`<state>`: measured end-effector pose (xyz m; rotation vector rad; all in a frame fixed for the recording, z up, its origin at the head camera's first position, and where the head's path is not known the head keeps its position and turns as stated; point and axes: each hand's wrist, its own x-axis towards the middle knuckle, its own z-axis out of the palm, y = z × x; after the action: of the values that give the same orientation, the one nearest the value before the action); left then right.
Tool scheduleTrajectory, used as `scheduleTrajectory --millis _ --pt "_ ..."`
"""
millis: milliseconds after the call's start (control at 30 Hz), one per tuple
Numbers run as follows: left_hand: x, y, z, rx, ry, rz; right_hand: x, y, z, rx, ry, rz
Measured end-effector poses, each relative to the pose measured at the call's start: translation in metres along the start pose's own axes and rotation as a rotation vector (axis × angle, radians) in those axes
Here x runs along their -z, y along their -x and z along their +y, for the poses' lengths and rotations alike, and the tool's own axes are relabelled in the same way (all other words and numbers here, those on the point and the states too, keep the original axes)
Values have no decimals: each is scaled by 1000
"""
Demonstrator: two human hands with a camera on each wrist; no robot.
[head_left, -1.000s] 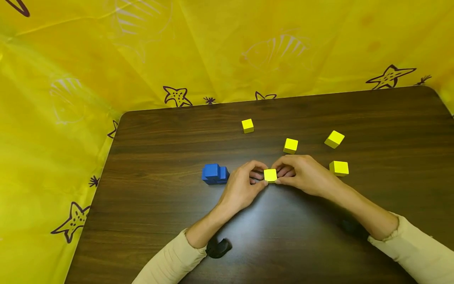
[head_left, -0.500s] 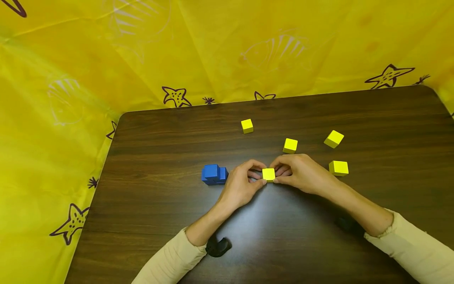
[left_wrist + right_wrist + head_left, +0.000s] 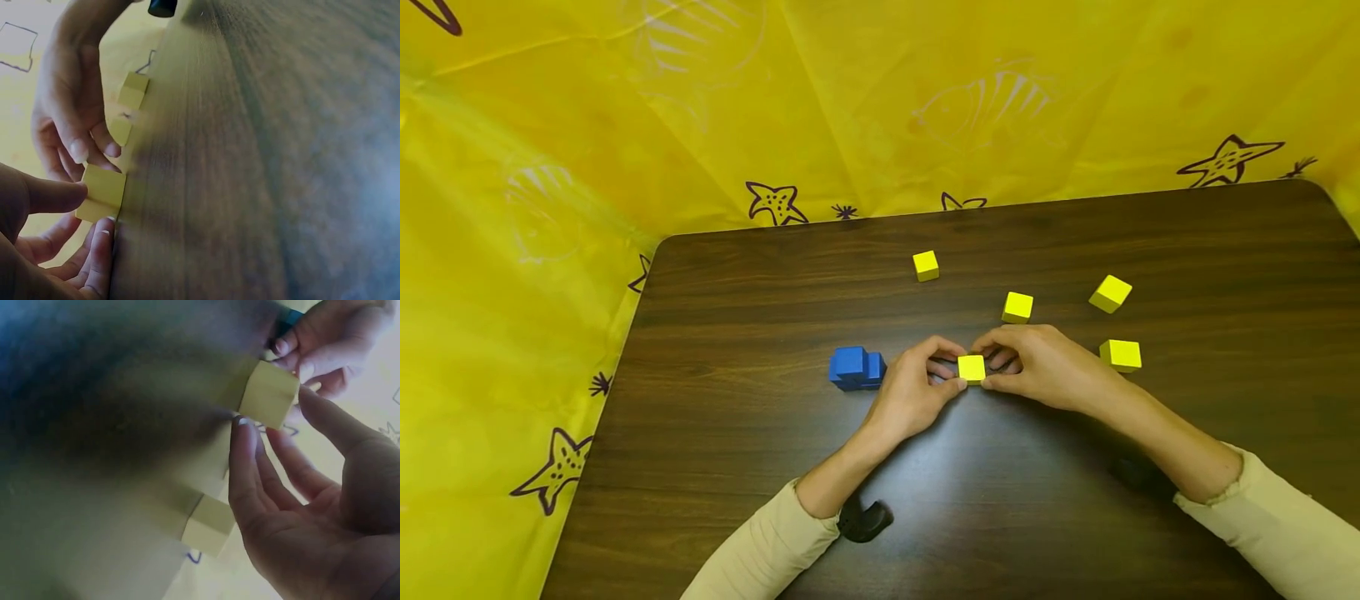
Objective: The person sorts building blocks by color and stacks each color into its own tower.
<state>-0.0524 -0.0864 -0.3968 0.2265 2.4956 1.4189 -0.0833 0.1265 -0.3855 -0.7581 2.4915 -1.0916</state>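
In the head view, a yellow cube (image 3: 972,369) sits on the table between two hands. The left hand (image 3: 916,390) holds it from the left, thumb at the near corner and curled fingers on the far side. From the right, the right hand (image 3: 1051,369) holds the same cube between thumb and fingers. The left wrist view has the cube (image 3: 103,194) low on the wood, the left thumb against it. In the right wrist view, the right thumb and fingertips meet the cube (image 3: 270,395). Just left of the left hand stands a cluster of blue blocks (image 3: 853,368), partly stacked.
Further yellow cubes lie apart: one at the back (image 3: 926,266), one beyond the right hand (image 3: 1017,307), and a far cube (image 3: 1111,293) and near cube (image 3: 1121,356) to the right. A yellow patterned sheet (image 3: 865,100) borders the dark wooden table (image 3: 737,308).
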Motion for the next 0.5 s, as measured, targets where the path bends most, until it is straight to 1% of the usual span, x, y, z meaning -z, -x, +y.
scheduleTrajectory --millis 100,267,333,500 --pt "-1 -1 0 3 -2 3 4 1 0 10 24 2" --pt "-2 -1 0 7 -3 0 13 11 4 66 -8 23" --pt "-2 -1 1 10 -6 1 18 17 8 105 -5 51" --pt "-1 -1 1 14 -13 7 28 28 15 183 64 148"
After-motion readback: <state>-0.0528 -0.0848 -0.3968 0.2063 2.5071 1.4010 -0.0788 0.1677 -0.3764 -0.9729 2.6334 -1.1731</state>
